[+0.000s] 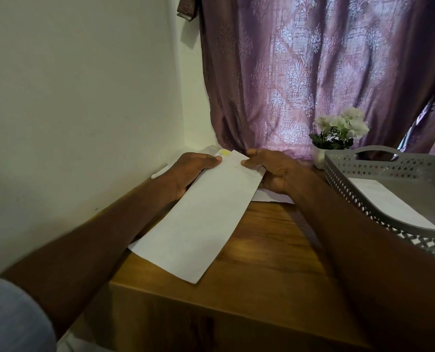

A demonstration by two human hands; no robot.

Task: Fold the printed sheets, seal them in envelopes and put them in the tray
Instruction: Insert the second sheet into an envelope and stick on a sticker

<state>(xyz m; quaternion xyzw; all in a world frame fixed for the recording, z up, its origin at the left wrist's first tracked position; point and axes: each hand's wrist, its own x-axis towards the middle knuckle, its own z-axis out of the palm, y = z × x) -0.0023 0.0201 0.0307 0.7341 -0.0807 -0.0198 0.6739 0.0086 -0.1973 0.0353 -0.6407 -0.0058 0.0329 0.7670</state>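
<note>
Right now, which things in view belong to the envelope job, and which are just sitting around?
Part of the job:
- long white envelope, pinched at its far end by the left hand and right hand
- grey perforated tray, with a white envelope already inside
- loose white papers under the hands

Just lying about:
- potted white flowers
- purple curtain

One head-worn wide-angle view looks forward and down, close over the table [275, 252], with both forearms reaching away from it toward the wall [79, 97] and curtain [325, 72].
</note>
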